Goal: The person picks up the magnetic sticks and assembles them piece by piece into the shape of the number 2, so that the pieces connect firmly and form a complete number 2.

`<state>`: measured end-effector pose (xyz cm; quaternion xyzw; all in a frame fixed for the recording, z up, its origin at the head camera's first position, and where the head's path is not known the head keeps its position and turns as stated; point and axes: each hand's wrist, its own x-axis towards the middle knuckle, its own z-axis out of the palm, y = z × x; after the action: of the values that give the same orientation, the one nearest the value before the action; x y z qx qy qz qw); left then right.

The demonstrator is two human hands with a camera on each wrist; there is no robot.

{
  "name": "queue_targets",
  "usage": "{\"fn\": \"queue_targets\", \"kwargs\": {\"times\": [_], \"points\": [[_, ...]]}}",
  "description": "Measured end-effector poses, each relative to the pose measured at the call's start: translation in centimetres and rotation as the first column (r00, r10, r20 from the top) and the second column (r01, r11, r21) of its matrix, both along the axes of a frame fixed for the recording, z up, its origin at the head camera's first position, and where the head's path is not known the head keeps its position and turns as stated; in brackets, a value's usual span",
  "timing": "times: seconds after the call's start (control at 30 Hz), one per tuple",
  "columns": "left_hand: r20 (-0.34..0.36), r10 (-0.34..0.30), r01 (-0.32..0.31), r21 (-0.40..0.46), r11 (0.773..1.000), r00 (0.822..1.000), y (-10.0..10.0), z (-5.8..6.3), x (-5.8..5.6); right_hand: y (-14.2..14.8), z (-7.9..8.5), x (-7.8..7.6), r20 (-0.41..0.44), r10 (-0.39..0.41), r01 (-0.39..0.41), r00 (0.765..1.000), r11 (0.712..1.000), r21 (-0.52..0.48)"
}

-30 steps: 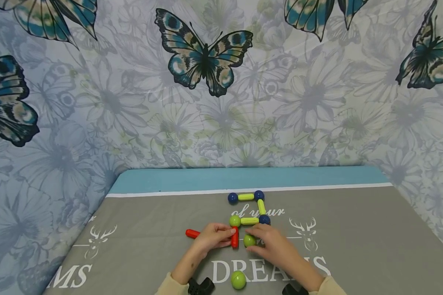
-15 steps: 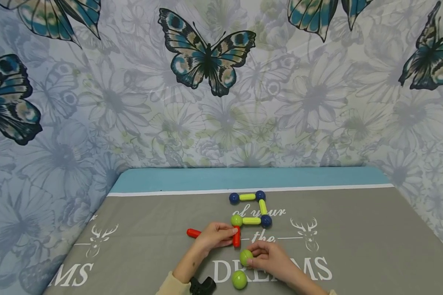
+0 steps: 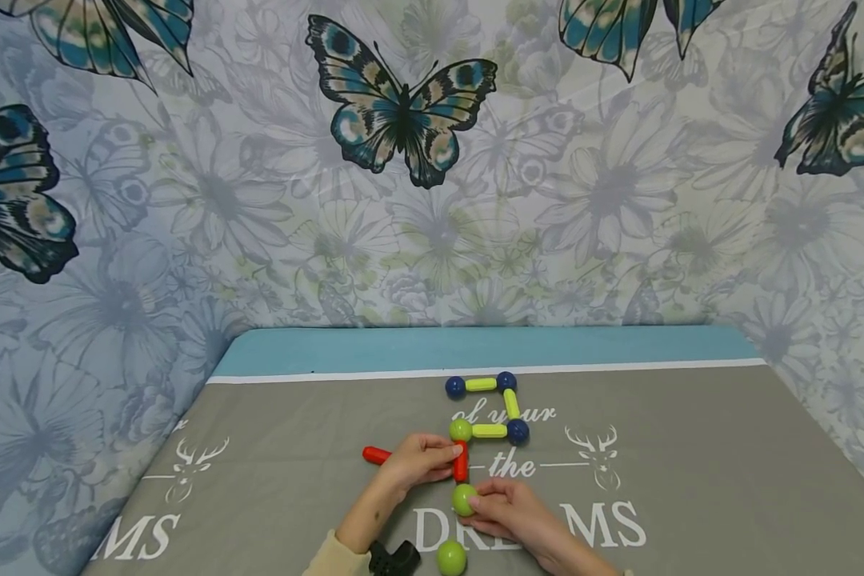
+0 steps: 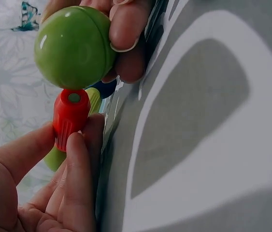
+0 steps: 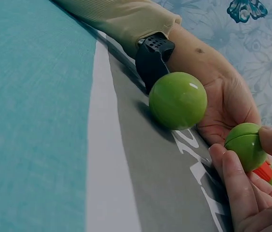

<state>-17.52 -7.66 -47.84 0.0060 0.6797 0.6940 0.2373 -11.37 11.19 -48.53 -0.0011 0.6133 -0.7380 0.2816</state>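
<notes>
My left hand (image 3: 421, 460) pinches a short red rod (image 3: 461, 464) between thumb and fingers. The rod's far end meets a green ball (image 3: 461, 430) of a flat figure on the cloth. With thumb and fingertips my right hand (image 3: 511, 512) pinches another green ball (image 3: 464, 500), which has a seam round it, at the rod's near end. In the left wrist view this held ball (image 4: 73, 48) sits right at the rod's tip, where a small round metal end shows. A second red rod (image 3: 376, 455) lies partly hidden behind my left hand.
Yellow-green rods (image 3: 490, 430) and blue balls (image 3: 518, 433) continue the figure toward the table's far side. A loose green ball (image 3: 451, 558) lies nearer me, close to the black strap (image 3: 394, 558) on my left wrist. Grey printed cloth (image 3: 691, 480) covers the table.
My right hand has carried the green ball from the red rod's right side round to its near end. The loose ball has rolled slightly toward me and left. My left hand stays put.
</notes>
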Motion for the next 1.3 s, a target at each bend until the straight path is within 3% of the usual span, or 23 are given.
{"fn": "queue_targets", "kwargs": {"times": [0.23, 0.8, 0.9, 0.97, 1.03, 1.1, 1.2, 1.27, 1.3], "points": [[-0.004, 0.0, 0.0, 0.016, 1.0, 1.0, 0.0, -0.3, 0.0, -0.3, 0.1, -0.1, 0.004, -0.005, 0.005, 1.0, 1.0, 0.02], [0.005, -0.007, 0.007, 0.045, 0.999, 1.0, 0.0, -0.3, -0.1, -0.1, 0.3, -0.3, -0.002, -0.007, 0.006, 1.0, 0.999, -0.047], [0.002, -0.009, 0.009, 0.043, 0.999, 1.0, 0.0, -0.4, 0.0, 0.1, 0.1, -0.5, -0.058, 0.015, -0.014, 0.998, 1.0, 0.016], [-0.004, -0.01, 0.01, 0.041, 0.999, 1.0, 0.0, -0.4, 0.0, 0.3, -0.1, -0.6, -0.142, 0.029, -0.017, 0.989, 0.996, 0.085], [-0.007, -0.011, 0.011, 0.035, 0.999, 1.0, -0.1, -0.4, 0.0, 0.6, 0.0, -0.9, -0.279, 0.037, 0.012, 0.96, 0.985, 0.172], [-0.011, -0.007, 0.008, 0.03, 1.0, 1.0, -0.1, -0.4, -0.1, 1.0, 0.1, -1.3, -0.44, 0.039, 0.082, 0.897, 0.964, 0.253], [-0.012, -0.001, 0.001, 0.026, 1.0, 1.0, 0.0, -0.4, -0.1, 1.6, 0.5, -2.3, -0.678, 0.039, 0.261, 0.734, 0.906, 0.334], [-0.013, 0.004, -0.004, 0.031, 1.0, 1.0, 0.0, -0.4, -0.1, 1.9, 0.6, -3.3, -0.777, 0.049, 0.362, 0.628, 0.865, 0.347], [-0.013, 0.006, -0.005, 0.03, 1.0, 1.0, 0.0, -0.3, 0.0, 1.9, 0.7, -3.8, -0.807, 0.057, 0.396, 0.587, 0.85, 0.348]]}}
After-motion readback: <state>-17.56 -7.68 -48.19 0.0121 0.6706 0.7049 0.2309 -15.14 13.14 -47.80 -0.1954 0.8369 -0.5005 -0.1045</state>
